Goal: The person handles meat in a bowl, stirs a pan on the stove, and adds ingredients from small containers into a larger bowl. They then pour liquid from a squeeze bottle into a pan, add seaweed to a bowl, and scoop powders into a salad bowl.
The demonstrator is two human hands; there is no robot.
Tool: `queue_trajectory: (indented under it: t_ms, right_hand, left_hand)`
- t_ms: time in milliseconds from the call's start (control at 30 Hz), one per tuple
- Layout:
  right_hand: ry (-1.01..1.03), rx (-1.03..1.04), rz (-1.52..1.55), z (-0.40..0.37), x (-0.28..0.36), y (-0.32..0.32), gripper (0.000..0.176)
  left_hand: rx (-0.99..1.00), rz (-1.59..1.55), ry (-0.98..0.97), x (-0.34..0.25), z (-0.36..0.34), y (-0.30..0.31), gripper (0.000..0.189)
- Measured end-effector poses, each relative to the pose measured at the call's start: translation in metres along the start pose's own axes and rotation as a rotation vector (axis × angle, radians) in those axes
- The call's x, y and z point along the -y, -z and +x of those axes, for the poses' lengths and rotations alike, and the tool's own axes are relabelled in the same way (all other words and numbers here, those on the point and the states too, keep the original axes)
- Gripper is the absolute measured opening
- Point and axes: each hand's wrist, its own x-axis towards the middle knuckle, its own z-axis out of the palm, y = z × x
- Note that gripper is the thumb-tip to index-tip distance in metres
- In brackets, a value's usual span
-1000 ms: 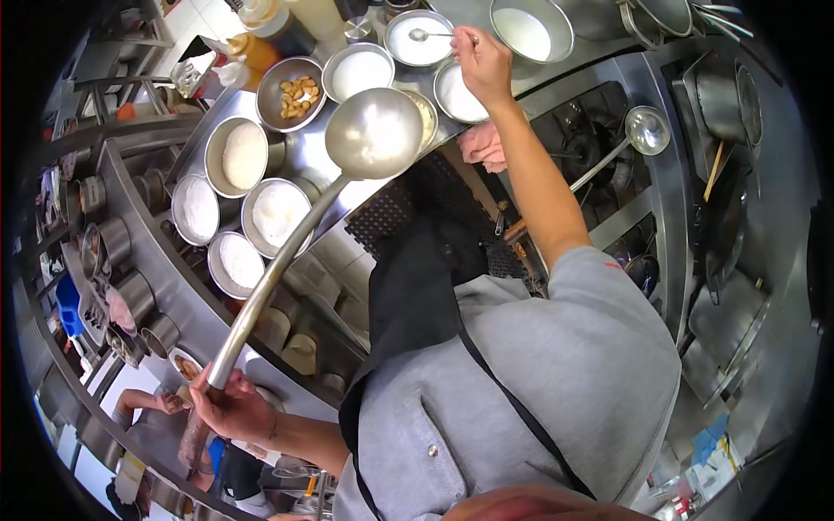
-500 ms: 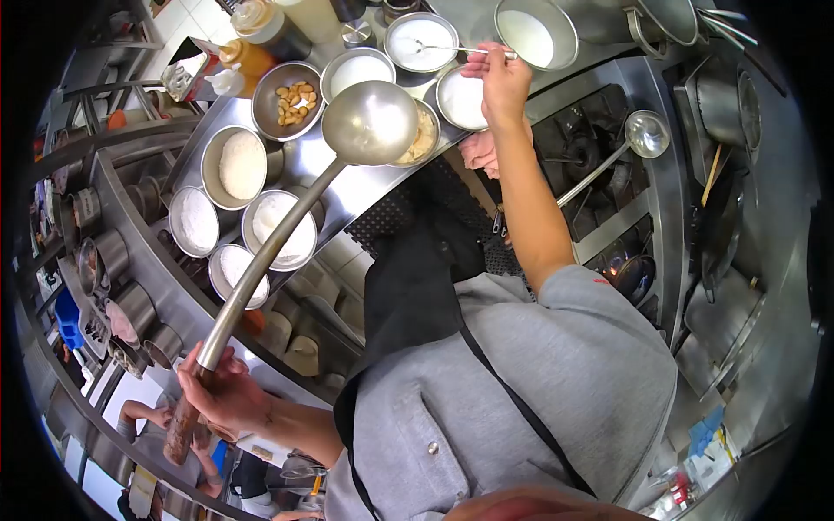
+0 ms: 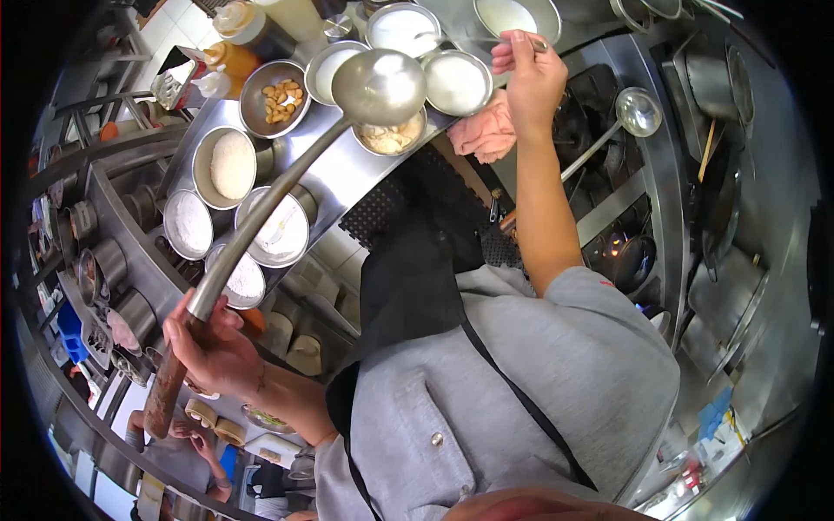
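Our ladle [image 3: 380, 85] hangs over seasoning bowls [image 3: 233, 163] packed rim to rim; only a bare strip of steel counter [image 3: 337, 176] is free near us. Our right hand [image 3: 528, 74], its spoon [image 3: 460, 38] and a pink cloth [image 3: 485, 135] crowd the right end.

Your head camera's fisheye view, bright and even overhead kitchen light, white glare on the ladle [image 3: 380, 85] bowl and steel counter [image 3: 334, 178], burners [image 3: 584, 130] in deep shadow, straight edges bowed toward a black circular border, soft blur along the bottom edge.

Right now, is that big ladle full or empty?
Looks empty: the ladle in the left hand shows bare shiny metal inside.
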Motion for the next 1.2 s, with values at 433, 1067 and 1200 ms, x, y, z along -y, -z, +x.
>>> queue_trajectory:
  t_ms: [433, 1067, 1200]
  right_hand:
    - [0.126, -0.052, -0.426, -0.034, -0.049, 0.053, 0.02]
    - [0.262, 0.445, -0.402, -0.078, -0.095, -0.002, 0.017]
    - [-0.196, 0.247, -0.043, -0.078, -0.102, 0.002, 0.02]
  left_hand:
    - [-0.062, 0.133, -0.081, -0.007, -0.016, 0.022, 0.048]
    - [-0.405, 0.08, -0.154, -0.023, -0.088, 0.077, 0.047]
    - [-0.363, 0.061, -0.126, -0.02, -0.103, 0.087, 0.047]
